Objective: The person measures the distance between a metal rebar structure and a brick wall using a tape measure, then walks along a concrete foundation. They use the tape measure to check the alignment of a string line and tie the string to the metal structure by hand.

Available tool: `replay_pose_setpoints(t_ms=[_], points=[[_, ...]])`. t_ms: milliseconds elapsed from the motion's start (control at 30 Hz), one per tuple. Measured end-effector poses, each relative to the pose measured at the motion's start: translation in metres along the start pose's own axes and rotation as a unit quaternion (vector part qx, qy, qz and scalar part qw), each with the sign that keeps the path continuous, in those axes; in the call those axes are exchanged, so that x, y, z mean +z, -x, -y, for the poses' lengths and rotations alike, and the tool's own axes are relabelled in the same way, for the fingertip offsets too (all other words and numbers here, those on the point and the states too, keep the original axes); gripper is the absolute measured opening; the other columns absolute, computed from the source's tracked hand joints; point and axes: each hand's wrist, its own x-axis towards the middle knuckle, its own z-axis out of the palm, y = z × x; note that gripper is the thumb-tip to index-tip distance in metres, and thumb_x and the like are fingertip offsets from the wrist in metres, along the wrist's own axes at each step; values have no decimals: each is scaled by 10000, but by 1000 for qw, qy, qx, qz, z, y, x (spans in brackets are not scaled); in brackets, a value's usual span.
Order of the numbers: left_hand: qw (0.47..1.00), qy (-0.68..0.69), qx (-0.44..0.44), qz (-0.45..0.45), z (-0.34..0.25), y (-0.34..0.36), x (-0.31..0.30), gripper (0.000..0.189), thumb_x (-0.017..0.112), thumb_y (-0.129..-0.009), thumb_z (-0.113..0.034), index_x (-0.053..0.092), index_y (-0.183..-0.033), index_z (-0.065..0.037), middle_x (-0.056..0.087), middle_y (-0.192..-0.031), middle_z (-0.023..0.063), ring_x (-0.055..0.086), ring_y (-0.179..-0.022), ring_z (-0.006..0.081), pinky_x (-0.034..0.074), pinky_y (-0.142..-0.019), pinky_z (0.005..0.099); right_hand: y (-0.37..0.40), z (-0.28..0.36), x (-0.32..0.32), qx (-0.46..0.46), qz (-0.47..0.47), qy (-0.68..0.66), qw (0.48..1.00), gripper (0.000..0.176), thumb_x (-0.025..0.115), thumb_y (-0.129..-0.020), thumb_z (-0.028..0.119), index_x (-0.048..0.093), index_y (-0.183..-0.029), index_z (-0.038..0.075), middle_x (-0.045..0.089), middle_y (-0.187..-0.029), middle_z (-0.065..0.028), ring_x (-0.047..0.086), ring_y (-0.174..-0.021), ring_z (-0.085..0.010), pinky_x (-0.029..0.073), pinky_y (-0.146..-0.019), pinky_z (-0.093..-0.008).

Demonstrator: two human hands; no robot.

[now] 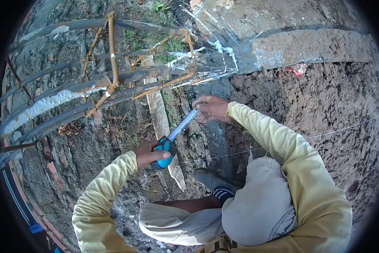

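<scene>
My left hand [151, 155] is closed around a teal and black tape measure [165, 151], low and left of the middle. From its case a short length of pale blade [182, 125] runs up and to the right. The fingers of my right hand [212, 108] pinch the free end of that blade. Behind the tape lies a narrow wooden plank [158, 111] on the ground. Just above my hands, the end of a rebar cage [181, 75] rests near a grey concrete strip.
Long bars with rusty stirrups [113, 50] stretch across the upper left. A concrete ledge [312, 46] runs along the upper right, with dug soil [324, 101] below it. A thin string [337, 131] crosses from the right past my knee. My shoe [212, 179] stands on the ground.
</scene>
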Motion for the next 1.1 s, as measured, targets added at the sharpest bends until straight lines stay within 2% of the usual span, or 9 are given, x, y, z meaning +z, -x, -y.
replay_pose_setpoints(t_ms=[67,300,433,567,600,700,733,967,1100], points=[[1000,2,-21,20,-6,9,3,762,616,-724,-609,539,-1171,3,617,-1001,102,584,-920,181,460,-850,332,1,0,4,-4,6,9,1000,276,492,-950,205,462,-1193,76,521,-880,-41,547,-759,-137,506,-717,-331],[991,72,-31,113,8,31,18,663,648,-747,-517,521,-1162,-16,588,-1012,77,540,-948,168,431,-863,322,14,17,22,-15,31,73,997,258,512,-946,186,482,-1171,63,537,-857,-44,552,-749,-135,518,-695,-334],[997,66,8,25,16,35,3,647,705,-733,-450,517,-1171,-12,600,-1017,78,562,-957,176,444,-877,326,3,9,18,-29,13,9,999,256,533,-934,160,487,-1168,68,555,-855,-30,558,-756,-133,522,-719,-347],[999,18,-26,-42,-2,43,-22,646,732,-723,-423,527,-1176,-11,626,-987,66,596,-890,177,463,-863,337,-15,1,4,-36,-17,-73,997,301,549,-923,138,468,-1204,67,555,-872,-19,572,-805,-138,512,-800,-378],[998,30,-20,-59,-8,46,-25,618,755,-712,-410,557,-1142,-12,639,-970,66,603,-871,164,467,-856,326,-19,-2,0,-36,-33,-86,995,304,549,-921,131,468,-1208,72,555,-874,-15,573,-811,-138,509,-812,-380],[988,-118,-37,-96,-32,55,-31,517,766,-694,-405,582,-999,-29,586,-846,5,539,-797,110,453,-759,292,-30,-7,-6,-47,-52,-107,992,298,543,-916,110,477,-1205,78,557,-906,-11,572,-821,-144,499,-848,-385],[992,-87,-11,-93,-39,58,-28,514,766,-687,-445,603,-957,-39,598,-817,8,551,-783,118,452,-747,289,-33,-7,-6,-51,-60,-113,991,284,540,-913,99,484,-1191,77,560,-902,-19,573,-802,-152,505,-841,-388],[962,-228,-39,-143,-79,90,-43,651,771,-615,-547,620,-970,-22,634,-816,51,584,-764,159,466,-745,322,-61,-14,-31,-94,-172,-185,963,172,556,-906,89,521,-1073,71,581,-894,-29,598,-811,-167,513,-857,-415],[933,-294,-25,-207,-101,111,-42,749,759,-567,-616,644,-1004,-19,672,-896,130,644,-835,251,483,-821,351,-58,-8,-32,-98,-151,-160,971,158,565,-906,116,518,-1046,58,583,-931,-49,605,-852,-188,513,-858,-417]])
